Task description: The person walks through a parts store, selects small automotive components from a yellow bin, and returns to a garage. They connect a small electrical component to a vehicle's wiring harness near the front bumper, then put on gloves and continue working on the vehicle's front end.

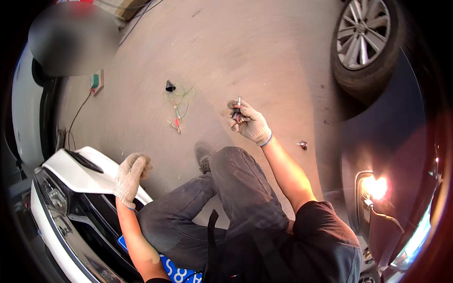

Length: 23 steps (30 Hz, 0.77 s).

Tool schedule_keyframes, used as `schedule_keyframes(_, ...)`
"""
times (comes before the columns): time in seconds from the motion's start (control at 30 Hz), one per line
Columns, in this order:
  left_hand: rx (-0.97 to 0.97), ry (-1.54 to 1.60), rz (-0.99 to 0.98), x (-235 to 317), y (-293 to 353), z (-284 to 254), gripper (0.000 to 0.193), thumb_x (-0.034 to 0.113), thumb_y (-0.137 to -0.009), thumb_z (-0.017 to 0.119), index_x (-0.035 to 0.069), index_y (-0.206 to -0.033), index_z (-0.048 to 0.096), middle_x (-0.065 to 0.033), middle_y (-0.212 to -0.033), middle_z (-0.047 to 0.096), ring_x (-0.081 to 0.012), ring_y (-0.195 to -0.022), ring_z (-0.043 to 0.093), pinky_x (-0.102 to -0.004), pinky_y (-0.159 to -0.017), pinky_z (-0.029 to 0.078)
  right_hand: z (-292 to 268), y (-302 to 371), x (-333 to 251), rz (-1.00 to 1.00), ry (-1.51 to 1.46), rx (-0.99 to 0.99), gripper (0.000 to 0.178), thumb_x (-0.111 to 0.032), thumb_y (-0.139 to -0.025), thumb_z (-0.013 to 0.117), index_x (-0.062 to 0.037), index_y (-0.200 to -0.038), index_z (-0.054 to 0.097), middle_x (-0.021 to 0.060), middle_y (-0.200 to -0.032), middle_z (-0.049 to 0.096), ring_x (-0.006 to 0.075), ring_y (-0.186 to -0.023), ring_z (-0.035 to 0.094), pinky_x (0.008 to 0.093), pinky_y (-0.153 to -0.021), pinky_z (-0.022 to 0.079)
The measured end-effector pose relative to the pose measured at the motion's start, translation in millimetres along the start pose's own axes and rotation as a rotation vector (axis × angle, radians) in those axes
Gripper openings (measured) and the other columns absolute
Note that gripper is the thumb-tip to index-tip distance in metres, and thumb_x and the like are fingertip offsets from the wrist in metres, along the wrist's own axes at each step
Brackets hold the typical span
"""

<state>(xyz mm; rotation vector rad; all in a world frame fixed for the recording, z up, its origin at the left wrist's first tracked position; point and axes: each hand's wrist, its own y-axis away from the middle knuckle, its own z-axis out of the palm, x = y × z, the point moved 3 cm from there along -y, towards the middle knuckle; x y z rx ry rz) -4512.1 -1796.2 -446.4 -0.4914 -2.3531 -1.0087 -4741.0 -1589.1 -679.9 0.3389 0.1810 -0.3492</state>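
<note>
My right hand [250, 123], in a pale knit glove with a blue cuff edge, is raised over the floor in front of my knees. Its fingers close around a small car bulb [239, 117] with a silver tip and a dark and red base. A similar bulb [302, 145] lies on the floor to the right of my forearm. My left hand [132, 175], gloved too, is beside the white car bumper [94, 162]. Its fingers are curled in, and what they hold, if anything, is hidden.
A lit lamp [375, 187] with a wire glows at the dark car body panel [384, 141] on the right. Beyond it stands a wheel [363, 35]. Thin green wires with red clips [176, 123] and a black cone-shaped piece [170, 86] lie ahead. A green-and-white box [96, 82] with a cable lies left.
</note>
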Motion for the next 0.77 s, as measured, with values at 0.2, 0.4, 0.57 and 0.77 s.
schedule_keyframes(0.2, -0.063, -0.181, 0.077, 58.6, -13.9, 33.5, 0.03, 0.027, -0.087, 0.054, -0.001, -0.094, 0.063, -0.0063, -0.074, 0.061, -0.0104, -0.061, 0.05, -0.025, -0.057, 0.042, -78.5, 99.3, -33.0, -0.206, 0.493, 0.479, 0.036, -0.026, -0.09, 0.054, -0.004, -0.119, 0.052, 0.0115, -0.095, 0.061, 0.0174, -0.067, 0.057, 0.029, -0.056, 0.045)
schedule_keyframes(0.4, -0.166, -0.379, 0.298, 152.6, -39.8, 105.7, 0.033, 0.03, -0.087, 0.055, 0.0, -0.099, 0.064, -0.0066, -0.079, 0.064, -0.0113, -0.065, 0.054, -0.0254, -0.061, 0.045, -178.3, 311.5, 21.6, 0.012, 1.305, 1.46, 0.031, -0.024, -0.088, 0.051, -0.0088, -0.115, 0.053, 0.0172, -0.102, 0.059, 0.0292, -0.084, 0.06, 0.0394, -0.072, 0.047)
schedule_keyframes(0.57, -0.216, -0.363, 0.596, 228.3, -36.1, 198.3, 0.031, 0.027, -0.086, 0.059, 0.003, -0.104, 0.064, -0.0059, -0.091, 0.064, -0.0119, -0.077, 0.056, -0.0256, -0.071, 0.046, -206.5, 430.4, 93.3, 0.355, 1.302, 1.809, 0.029, -0.023, -0.088, 0.049, -0.0128, -0.115, 0.052, 0.0202, -0.109, 0.058, 0.0376, -0.095, 0.062, 0.0473, -0.083, 0.049)
schedule_keyframes(0.77, -0.679, -0.412, 0.934, 331.2, 77.4, 293.3, 0.03, 0.025, -0.082, 0.062, 0.007, -0.106, 0.064, -0.0044, -0.095, 0.063, -0.0133, -0.084, 0.056, -0.0282, -0.079, 0.045, -219.3, 530.6, 183.6, 0.56, 1.051, 1.897, 0.054, -0.028, -0.086, 0.057, -0.0146, -0.135, 0.038, 0.0169, -0.121, 0.055, 0.0343, -0.106, 0.059, 0.0448, -0.092, 0.046)
